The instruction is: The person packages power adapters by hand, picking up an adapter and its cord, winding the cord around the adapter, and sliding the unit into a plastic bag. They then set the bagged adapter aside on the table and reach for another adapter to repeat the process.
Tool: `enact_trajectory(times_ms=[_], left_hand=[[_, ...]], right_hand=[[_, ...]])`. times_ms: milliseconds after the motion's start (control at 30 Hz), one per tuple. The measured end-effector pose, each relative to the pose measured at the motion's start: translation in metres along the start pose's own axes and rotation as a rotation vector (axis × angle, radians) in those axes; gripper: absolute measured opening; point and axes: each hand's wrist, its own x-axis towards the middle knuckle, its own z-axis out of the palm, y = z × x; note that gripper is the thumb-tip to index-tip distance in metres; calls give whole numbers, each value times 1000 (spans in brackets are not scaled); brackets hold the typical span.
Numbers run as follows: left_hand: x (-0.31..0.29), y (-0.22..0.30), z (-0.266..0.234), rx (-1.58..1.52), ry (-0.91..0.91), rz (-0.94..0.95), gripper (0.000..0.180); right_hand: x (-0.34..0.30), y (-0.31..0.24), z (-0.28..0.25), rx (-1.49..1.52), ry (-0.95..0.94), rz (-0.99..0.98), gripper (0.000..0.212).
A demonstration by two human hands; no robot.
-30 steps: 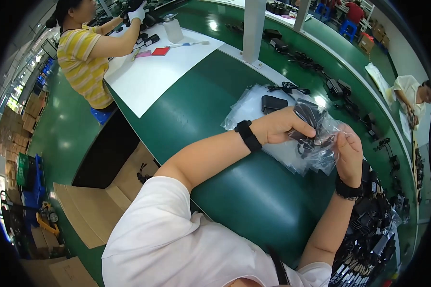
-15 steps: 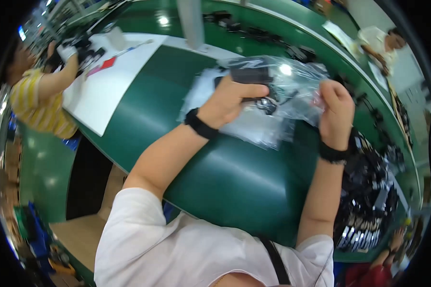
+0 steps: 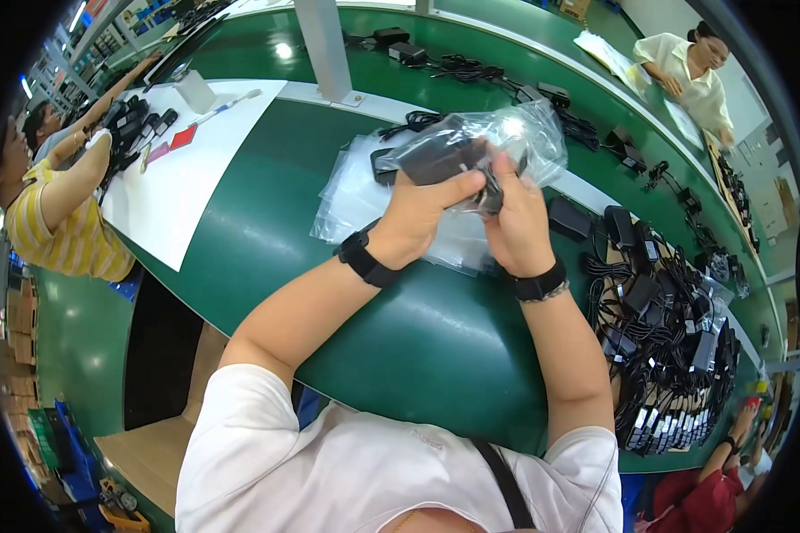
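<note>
A black power adapter [image 3: 440, 160] is up between my hands, with a clear plastic bag [image 3: 538, 147] around it, at least in part. My left hand [image 3: 413, 218] closes on the adapter's near left side, thumb along its edge. Against its right end my right hand [image 3: 523, 226] is closed on the bag and what looks like the bundled cable; its fingertips are partly covered. Beneath both hands lies a stack of flat clear bags [image 3: 338, 204]. A second black adapter [image 3: 384, 166] with a coiled cable [image 3: 413, 123] rests at the stack's far side.
To my right is a big pile of adapters and cables [image 3: 658, 329]. Beyond a metal post [image 3: 323, 53], more adapters [image 3: 407, 53] line a green conveyor. Co-workers sit at the left by a white sheet [image 3: 227, 133], at the far right and at the lower right.
My right hand has come left and inward from the bag's stretched far end to the adapter. The bag is bunched closer round it, and my left hand has kept its hold.
</note>
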Motion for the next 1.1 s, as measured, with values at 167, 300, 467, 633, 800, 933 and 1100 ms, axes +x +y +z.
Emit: enact_trajectory(times_ms=[167, 300, 467, 633, 800, 933, 1100], left_hand=[[6, -13, -15, 219, 39, 12, 54], [6, 20, -9, 564, -83, 163, 55], [-1, 10, -15, 797, -60, 83, 26], [5, 2, -13, 781, 88, 595, 13], [8, 1, -16, 760, 103, 724, 8], [10, 7, -14, 680, 34, 339, 10], [10, 18, -13, 453, -17, -117, 18]], right_hand=[[-2, -13, -9, -1020, 261, -449, 32], [-11, -26, -10, -1195, 291, -579, 21], [-10, -3, -15, -1445, 239, -634, 17], [-3, -10, -15, -329, 124, -114, 25], [-7, -16, -2, -24, 51, 98, 32], [-1, -8, -20, -220, 74, -135, 29], [-18, -3, -4, -406, 90, -281, 24]])
